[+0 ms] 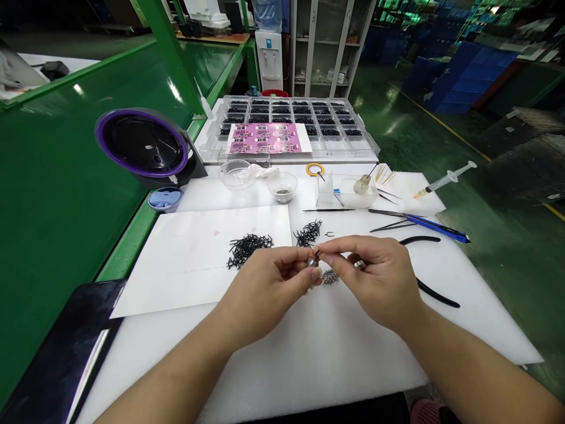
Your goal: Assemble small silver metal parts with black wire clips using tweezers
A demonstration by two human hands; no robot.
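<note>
My left hand [269, 282] and my right hand [379, 277] meet over the middle of the white work surface, both closed in a pinch. A small silvery piece [312, 262] shows between the fingers of my left hand. The fingertips of my right hand hold a tiny dark bent piece [317, 254] against it; its exact kind is too small to make out. Just below the fingertips lies a pile of tiny metal parts [329, 277]. Beyond them is a small heap of short black bent pieces [308, 233]. A larger black heap [248, 249] lies on a white sheet [189, 259].
Black-handled pliers [436, 293] lie partly under my right hand. Tweezers [391, 225], a blue cutter knife [436, 227] and a syringe [450, 178] are at the right. Behind stand clear dishes [282, 191], a compartment tray [331, 132] and a purple-rimmed fan-like device [99, 138].
</note>
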